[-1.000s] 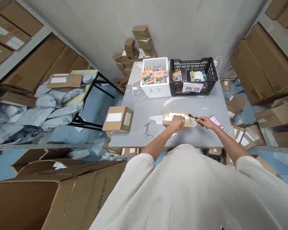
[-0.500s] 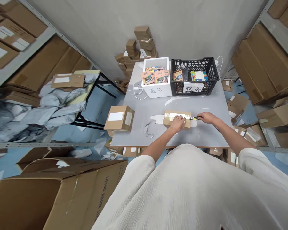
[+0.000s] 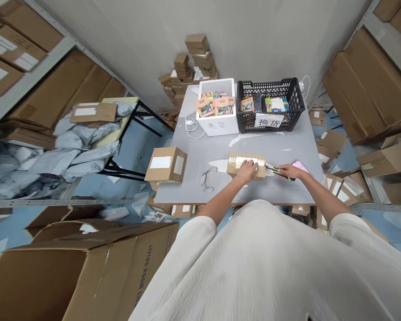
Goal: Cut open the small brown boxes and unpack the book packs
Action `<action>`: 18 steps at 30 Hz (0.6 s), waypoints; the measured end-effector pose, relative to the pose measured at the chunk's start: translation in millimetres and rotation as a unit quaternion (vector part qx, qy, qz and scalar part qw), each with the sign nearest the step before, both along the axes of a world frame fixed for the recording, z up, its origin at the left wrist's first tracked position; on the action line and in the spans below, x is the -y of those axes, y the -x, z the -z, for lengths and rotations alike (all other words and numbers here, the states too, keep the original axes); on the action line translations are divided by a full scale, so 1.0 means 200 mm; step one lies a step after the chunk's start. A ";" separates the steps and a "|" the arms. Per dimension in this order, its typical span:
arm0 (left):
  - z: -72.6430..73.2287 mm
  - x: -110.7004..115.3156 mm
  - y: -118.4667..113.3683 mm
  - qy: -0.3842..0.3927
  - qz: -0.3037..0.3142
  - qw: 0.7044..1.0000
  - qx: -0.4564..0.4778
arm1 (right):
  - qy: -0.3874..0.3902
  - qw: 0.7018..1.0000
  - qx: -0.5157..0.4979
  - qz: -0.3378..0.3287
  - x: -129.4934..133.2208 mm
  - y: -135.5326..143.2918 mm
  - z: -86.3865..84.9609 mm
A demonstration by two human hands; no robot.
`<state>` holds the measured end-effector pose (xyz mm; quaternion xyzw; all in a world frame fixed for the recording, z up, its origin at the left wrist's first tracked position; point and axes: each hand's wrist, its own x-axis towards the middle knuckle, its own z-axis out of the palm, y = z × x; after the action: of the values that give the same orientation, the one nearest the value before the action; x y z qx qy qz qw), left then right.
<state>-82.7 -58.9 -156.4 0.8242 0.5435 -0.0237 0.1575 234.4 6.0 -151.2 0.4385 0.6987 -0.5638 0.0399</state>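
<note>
A small taped cardboard box with a white label lies near the front edge of the grey table. My left hand rests on top of it, fingers spread over the label. In my right hand, to the right of the box, is a black and yellow box cutter, its tip at the box's right end. A phone with a pink screen lies partly behind my right hand.
At the table's back are a white bin of booklets and a black crate. Another carton sits at the left edge. A scrap of grey tape lies between the cartons.
My right hand has moved slightly down and right, and the cutter has turned, its handle now angled toward me. The phone has come into view. My left hand stays on the box.
</note>
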 end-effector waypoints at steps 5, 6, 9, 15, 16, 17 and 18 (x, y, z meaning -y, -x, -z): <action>-0.03 0.01 0.01 0.004 -0.001 1.000 -0.001 | 0.018 0.999 -0.039 0.006 0.08 -0.03 -0.01; -0.03 0.00 0.01 0.004 -0.003 1.000 -0.003 | 0.022 0.999 -0.041 -0.002 0.08 -0.04 0.00; -0.04 0.00 0.01 0.008 -0.008 1.000 -0.011 | 0.024 0.999 -0.040 0.027 0.10 -0.07 0.03; -0.07 -0.01 0.00 0.005 -0.051 0.998 0.041 | -0.023 0.980 -0.059 0.187 0.12 -0.09 0.04; -0.07 -0.02 0.00 -0.002 -0.065 0.996 0.056 | -0.035 0.980 -0.060 0.189 0.12 -0.09 0.04; -0.07 -0.03 0.00 -0.010 -0.079 0.995 0.067 | -0.046 0.979 -0.059 0.188 0.12 -0.08 0.02; -0.07 -0.04 0.01 -0.018 -0.093 0.993 0.074 | -0.056 0.979 -0.057 0.187 0.13 -0.07 0.01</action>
<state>-83.9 -51.4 -141.8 0.7723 0.6049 0.0615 0.1839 248.9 -19.0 -153.5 0.5302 0.6359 -0.5454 -0.1306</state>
